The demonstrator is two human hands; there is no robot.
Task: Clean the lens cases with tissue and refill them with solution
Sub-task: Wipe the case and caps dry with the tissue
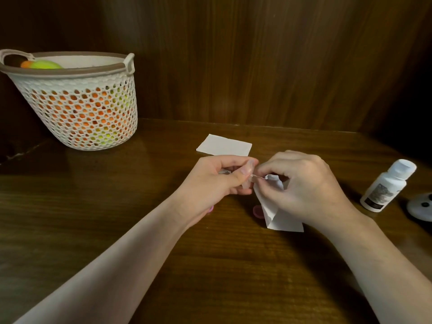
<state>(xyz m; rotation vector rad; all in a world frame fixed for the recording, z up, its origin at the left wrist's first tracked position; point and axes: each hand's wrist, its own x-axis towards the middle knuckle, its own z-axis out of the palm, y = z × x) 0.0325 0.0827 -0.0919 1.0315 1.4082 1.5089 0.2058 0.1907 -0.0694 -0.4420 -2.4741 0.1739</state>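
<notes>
My left hand grips a clear lens case above the wooden table, its fingers curled round it. My right hand pinches a white tissue and holds its tip against the case. The rest of the tissue hangs down to the table. A pink cap lies on the table under the hands, half hidden by the tissue. Another pink cap peeks out below my left wrist. A white solution bottle stands at the right with its cap on.
A folded white tissue lies flat behind the hands. A white mesh basket full of orange and green items stands at the back left. A white round object sits at the right edge. Wooden walls enclose the table.
</notes>
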